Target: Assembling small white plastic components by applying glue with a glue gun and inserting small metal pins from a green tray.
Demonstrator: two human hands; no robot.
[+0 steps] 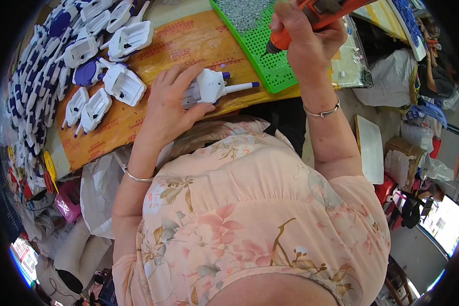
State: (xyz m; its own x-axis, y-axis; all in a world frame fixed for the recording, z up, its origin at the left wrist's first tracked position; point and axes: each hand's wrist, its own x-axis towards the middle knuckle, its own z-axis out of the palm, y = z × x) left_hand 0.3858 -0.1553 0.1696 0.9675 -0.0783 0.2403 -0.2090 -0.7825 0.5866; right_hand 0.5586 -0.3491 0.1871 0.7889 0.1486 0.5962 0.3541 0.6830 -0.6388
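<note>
My left hand (pixel 174 99) is wrapped round a white plastic handset-like housing (pixel 209 86) that lies on the table. A stubby antenna with a purple tip points right from it, and a purple knob shows beside that. My palm and fingers hide its left part. Gripped in my right hand (pixel 311 38) is an orange power screwdriver (pixel 321 14), its upper end cut off by the frame. The dark bit of the tool points down-left over a green perforated tray (pixel 275 71), where many small silver screws (pixel 244 16) lie heaped at the far end.
White housing shells (pixel 125 85) with purple parts pile up along the table's left side. Orange-brown tape covers the tabletop (pixel 188 43). Yellow-handled scissors (pixel 51 166) sit at the left edge. Bags (pixel 392 76) and boxes (pixel 403 155) crowd the floor at right.
</note>
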